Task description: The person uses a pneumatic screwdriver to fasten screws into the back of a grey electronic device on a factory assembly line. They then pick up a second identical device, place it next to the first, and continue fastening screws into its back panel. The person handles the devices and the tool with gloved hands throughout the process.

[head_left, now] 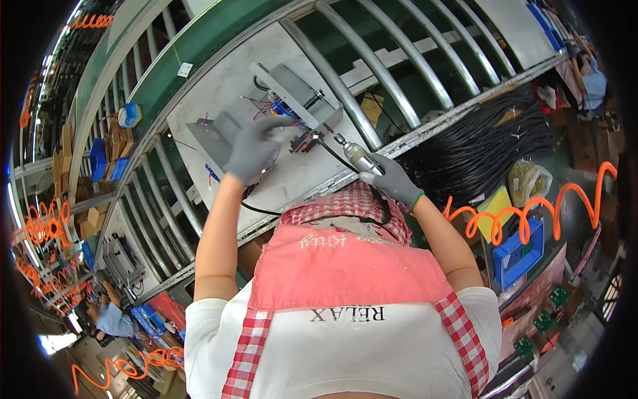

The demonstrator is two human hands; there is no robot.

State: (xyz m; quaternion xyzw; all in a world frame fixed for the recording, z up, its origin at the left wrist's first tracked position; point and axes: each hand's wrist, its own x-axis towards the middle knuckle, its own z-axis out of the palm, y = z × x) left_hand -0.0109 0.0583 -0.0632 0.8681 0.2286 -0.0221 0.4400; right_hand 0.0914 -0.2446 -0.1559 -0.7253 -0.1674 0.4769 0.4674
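Observation:
My right hand [397, 181], in a grey glove, is wrapped round a silver air screwdriver [359, 157]. The tool's bit points up and left at a grey metal housing [292, 90] with red and blue wires [279, 108] in it. A small black part [306, 141] with a black cable sits at the housing's near edge. Left of that, my left hand [256, 149], also gloved, hovers with fingers apart beside the wires, slightly blurred. Under its wrist side a bent grey metal panel [216, 136] lies on the pale work board [292, 176]; the hand hides part of it.
Steel rollers [372, 76] of a conveyor run on both sides of the board. At right lie a large bundle of black cables [485, 146], an orange coiled hose [525, 223] and a blue bin [518, 251]. Other people [113, 319] work at the far left and far right.

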